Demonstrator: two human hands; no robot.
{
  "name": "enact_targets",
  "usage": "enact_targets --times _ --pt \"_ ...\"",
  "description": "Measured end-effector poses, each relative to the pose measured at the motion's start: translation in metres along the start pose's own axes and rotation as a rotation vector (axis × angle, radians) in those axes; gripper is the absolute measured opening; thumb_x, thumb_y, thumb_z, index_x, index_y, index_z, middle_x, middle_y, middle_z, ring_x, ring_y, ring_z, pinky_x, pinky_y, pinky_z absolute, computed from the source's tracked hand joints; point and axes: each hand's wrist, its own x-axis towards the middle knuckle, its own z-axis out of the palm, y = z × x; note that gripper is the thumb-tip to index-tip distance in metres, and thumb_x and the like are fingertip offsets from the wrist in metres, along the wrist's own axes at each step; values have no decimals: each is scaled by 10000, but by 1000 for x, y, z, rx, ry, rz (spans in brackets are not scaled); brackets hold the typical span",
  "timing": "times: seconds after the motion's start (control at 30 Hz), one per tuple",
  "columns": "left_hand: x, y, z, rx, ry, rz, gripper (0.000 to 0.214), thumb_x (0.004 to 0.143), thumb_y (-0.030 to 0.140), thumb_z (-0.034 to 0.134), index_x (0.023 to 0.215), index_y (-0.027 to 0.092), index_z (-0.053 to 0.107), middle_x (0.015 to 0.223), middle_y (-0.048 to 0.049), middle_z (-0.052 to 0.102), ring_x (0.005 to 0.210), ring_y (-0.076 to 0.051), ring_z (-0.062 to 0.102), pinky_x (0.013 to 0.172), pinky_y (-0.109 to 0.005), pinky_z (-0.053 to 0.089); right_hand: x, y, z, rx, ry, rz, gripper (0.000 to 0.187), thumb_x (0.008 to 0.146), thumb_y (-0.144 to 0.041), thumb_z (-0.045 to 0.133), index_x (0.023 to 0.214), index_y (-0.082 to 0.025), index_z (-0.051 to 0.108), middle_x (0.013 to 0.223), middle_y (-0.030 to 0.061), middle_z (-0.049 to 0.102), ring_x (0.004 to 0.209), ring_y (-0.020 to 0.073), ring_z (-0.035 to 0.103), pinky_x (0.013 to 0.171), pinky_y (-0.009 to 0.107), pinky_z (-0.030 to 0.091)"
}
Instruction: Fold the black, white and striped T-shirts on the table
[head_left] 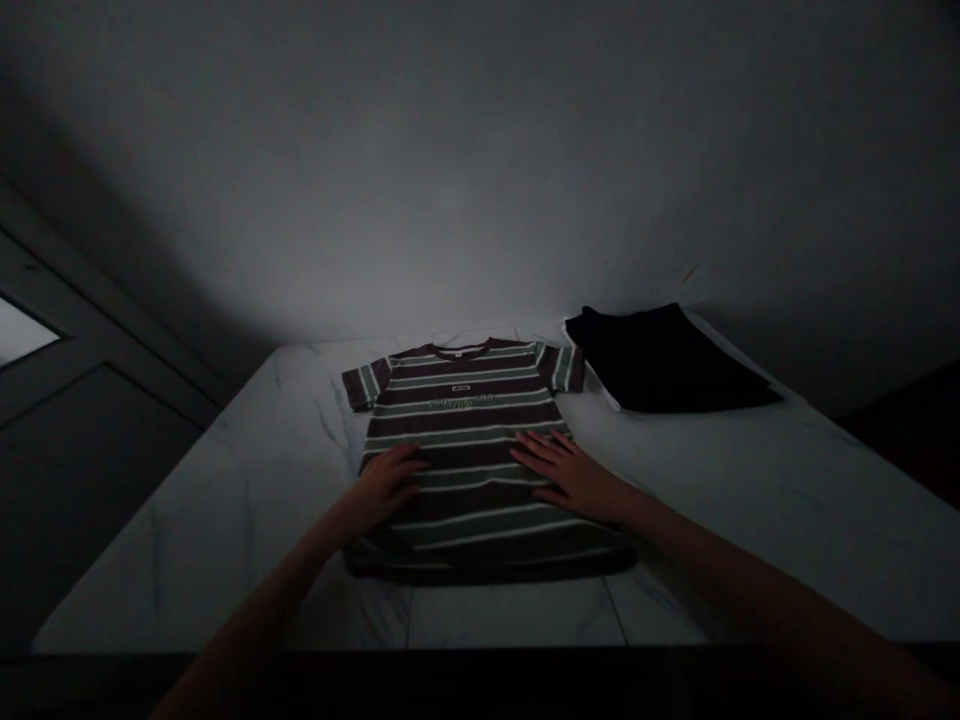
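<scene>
A striped T-shirt (461, 450) in dark maroon, grey-green and white lies spread out, front side up, with its collar toward the wall and its hem toward me. Lettering and a small label show on its chest. My left hand (382, 485) rests on the left side of the shirt, fingers stretched over the fabric. On the right side, my right hand (566, 475) lies flat with its fingers spread. Neither hand grips the cloth.
The shirt lies on a white marble-patterned table (255, 520) against a grey wall (450, 180). Dark folded cloth (660, 360), with something white under its edges, lies at the back right. A panelled door (82, 400) stands at the left. The room is dim.
</scene>
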Motion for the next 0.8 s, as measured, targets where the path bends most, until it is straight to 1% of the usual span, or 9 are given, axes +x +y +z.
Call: enact_targets --times 0.07,0.13,0.23,0.33,0.43,0.53,0.67,0.73,0.8 --pt "-32 21 -1 -114 -2 86 301 964 297 517 1245 282 626 1449 -63 508 1311 -218 490 1080 -415 444 -27 -21 -3 59 -38 -80 636 989 -531 437 1552 -290 267 1633 75 175 1502 270 153 1200 567 139" --pt "-61 32 -2 -150 24 97 255 935 286 570 1175 282 658 1363 -64 561 1245 -219 534 1030 -398 489 -50 -36 -5 110 -70 -119 628 984 -506 469 1548 -313 269 1635 68 166 1502 278 149 1196 578 141" --pt "-96 35 -2 -112 117 49 238 872 253 648 1108 269 676 1205 -70 625 1129 -224 588 934 -379 542 -76 -49 -6 168 -70 -124 620 981 -467 501 1542 -351 265 1630 39 200 1497 268 172 1201 567 150" --pt "-117 30 -1 -68 203 -6 202 861 186 627 1040 262 678 1040 -45 661 974 -195 623 834 -340 563 -94 -50 0 198 28 -104 555 988 -396 508 1516 -360 338 1578 18 350 1465 227 285 1195 512 244" --pt "-124 30 -4 -67 226 -13 180 886 128 553 959 249 664 934 -24 670 884 -170 618 776 -304 551 -104 -46 5 198 193 -55 455 976 -304 523 1430 -329 494 1451 33 540 1355 202 473 1106 446 419" --pt "-123 33 -10 -58 197 -18 146 905 130 518 892 223 630 890 -25 663 851 -163 612 752 -286 533 -109 -43 5 191 316 -26 367 933 -208 538 1279 -290 627 1290 51 664 1197 192 606 985 394 525" --pt "-119 34 -14 49 147 -50 164 899 112 482 914 216 608 875 -25 658 802 -166 611 721 -287 522 -109 -41 -1 146 380 -10 375 857 -78 472 1116 -252 680 1062 53 727 996 171 675 838 319 577" --pt "-122 32 -14 115 162 -46 259 861 48 434 951 216 609 905 -32 655 810 -168 614 716 -283 520 -110 -40 -2 98 415 31 369 825 -58 448 1052 -234 680 1013 59 716 933 169 677 780 295 579" --pt "-127 29 -15 160 206 -31 329 820 9 406 972 217 611 932 -40 645 830 -165 615 723 -272 521 -112 -39 -1 54 462 97 328 808 -64 441 983 -224 668 1022 71 696 926 178 667 761 296 573"
